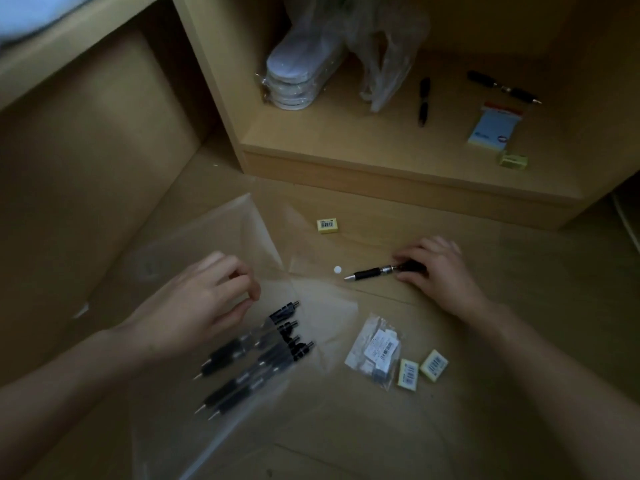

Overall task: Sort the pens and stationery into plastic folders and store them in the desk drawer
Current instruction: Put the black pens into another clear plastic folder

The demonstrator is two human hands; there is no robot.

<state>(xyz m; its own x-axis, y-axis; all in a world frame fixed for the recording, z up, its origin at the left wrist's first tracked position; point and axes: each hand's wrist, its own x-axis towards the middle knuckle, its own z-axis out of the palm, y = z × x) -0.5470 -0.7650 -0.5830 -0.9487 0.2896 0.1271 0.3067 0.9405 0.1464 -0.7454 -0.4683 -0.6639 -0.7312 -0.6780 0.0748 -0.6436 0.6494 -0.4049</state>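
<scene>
A clear plastic folder (214, 237) lies on the wooden floor, its flap with a white snap button (337, 270) folded open. Several black pens (256, 355) lie inside it. My left hand (207, 299) hovers over the folder's mouth with fingers curled, pinching the clear plastic edge. My right hand (436, 271) presses its fingertips on the rear end of a black pen (370, 273) lying on the floor, tip pointing left. Two more black pens (423, 100) (502, 87) rest on the low shelf.
Yellow eraser boxes lie on the floor (327, 225) (408, 373) (433, 364), beside a small clear packet (375, 351). On the shelf (346, 147) sit a sticky-note pad (493, 124), another eraser (513, 161), a crumpled plastic bag (381, 57) and wrapped white pads (298, 74).
</scene>
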